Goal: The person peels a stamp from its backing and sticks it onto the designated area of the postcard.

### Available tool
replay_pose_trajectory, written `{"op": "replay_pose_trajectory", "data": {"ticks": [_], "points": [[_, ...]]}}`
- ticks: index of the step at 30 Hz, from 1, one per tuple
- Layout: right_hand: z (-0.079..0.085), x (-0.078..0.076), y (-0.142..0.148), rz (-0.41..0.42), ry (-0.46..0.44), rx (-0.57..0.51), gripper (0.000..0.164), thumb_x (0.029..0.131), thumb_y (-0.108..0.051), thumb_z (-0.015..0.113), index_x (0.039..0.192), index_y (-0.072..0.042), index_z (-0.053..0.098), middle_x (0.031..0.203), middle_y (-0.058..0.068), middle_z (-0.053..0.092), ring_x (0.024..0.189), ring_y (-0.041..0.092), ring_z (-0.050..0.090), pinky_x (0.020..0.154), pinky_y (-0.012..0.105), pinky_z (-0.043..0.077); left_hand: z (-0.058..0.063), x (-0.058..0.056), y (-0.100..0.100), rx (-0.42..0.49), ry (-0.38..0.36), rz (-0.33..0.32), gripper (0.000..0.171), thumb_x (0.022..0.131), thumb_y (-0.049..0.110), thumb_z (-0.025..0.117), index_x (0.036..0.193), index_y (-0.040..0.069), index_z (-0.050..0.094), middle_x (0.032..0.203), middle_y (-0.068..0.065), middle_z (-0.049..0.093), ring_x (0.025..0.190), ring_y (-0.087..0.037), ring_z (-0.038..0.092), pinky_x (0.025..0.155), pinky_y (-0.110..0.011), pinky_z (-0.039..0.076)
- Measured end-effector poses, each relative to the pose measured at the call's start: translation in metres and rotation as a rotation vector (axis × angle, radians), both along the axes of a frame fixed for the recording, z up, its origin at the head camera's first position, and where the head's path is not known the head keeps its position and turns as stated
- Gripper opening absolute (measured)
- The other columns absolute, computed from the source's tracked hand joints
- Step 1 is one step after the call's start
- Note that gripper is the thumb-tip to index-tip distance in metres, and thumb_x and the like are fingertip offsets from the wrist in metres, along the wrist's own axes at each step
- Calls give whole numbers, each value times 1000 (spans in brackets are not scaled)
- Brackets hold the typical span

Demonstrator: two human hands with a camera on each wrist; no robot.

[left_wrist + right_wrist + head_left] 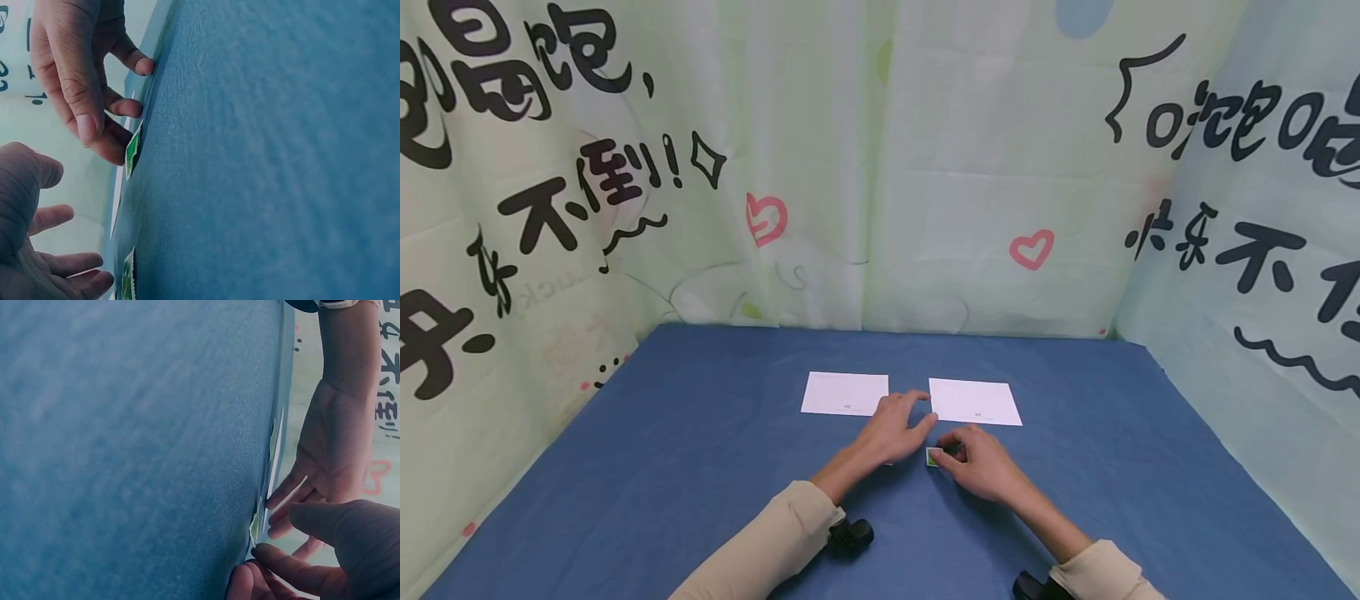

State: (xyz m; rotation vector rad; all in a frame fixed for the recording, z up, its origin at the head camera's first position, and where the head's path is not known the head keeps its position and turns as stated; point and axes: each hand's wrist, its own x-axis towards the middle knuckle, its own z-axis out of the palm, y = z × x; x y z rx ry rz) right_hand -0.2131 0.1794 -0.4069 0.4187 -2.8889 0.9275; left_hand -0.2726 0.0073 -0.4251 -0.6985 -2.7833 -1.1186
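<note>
Over the table [700,467], my left hand [893,427] hovers between two white envelopes, its fingers spread and holding nothing. My right hand [976,460] is low at a small green stamp [933,457] with white perforated edges. In the left wrist view, a fingertip of that hand meets the edge of the green stamp [132,152]. The right wrist view has the thumb [312,517] held apart above the fingertip at the stamp [254,529]. Another green stamp [128,278] lies on the cloth; in the head view my left forearm hides most of it.
Beyond the hands lie the left envelope [842,393] and the right envelope [974,402], both flat. The left fingers overlap the left one's corner. A printed curtain [925,167] hangs behind the table's far edge.
</note>
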Motion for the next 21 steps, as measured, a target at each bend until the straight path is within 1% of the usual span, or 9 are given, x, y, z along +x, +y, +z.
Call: {"op": "replay_pose_trajectory", "data": {"ticks": [3, 11, 15, 21], "points": [[0, 0, 0, 3, 1, 4, 23, 93, -20, 74, 106, -1, 75, 93, 6, 64, 74, 13, 53, 67, 35, 45, 0, -1, 2, -12, 4, 3, 46, 104, 35, 56, 143, 11, 57, 138, -16, 60, 132, -35, 51, 105, -52, 45], [0, -1, 1, 20, -11, -1, 22, 93, -18, 75, 107, -1, 75, 93, 6, 62, 73, 13, 53, 67, 34, 46, 0, -7, 4, 1, 11, 3, 46, 103, 32, 58, 142, 8, 57, 139, -18, 60, 135, -38, 49, 107, -54, 43], [-1, -1, 1, 30, -6, -5, 23, 93, -18, 75, 107, 0, 74, 93, 6, 62, 73, 14, 54, 67, 35, 46, -1, -10, 6, -20, 13, 8, 46, 103, 32, 58, 142, 9, 58, 137, -18, 62, 133, -38, 51, 106, -53, 44], [-3, -2, 2, 17, 3, 8, 21, 92, -18, 76, 106, -2, 75, 90, 4, 61, 73, 14, 55, 67, 35, 47, -1, -14, 8, -72, 24, 5, 46, 102, 33, 58, 142, 10, 58, 134, -17, 64, 129, -36, 55, 105, -51, 46]]}}
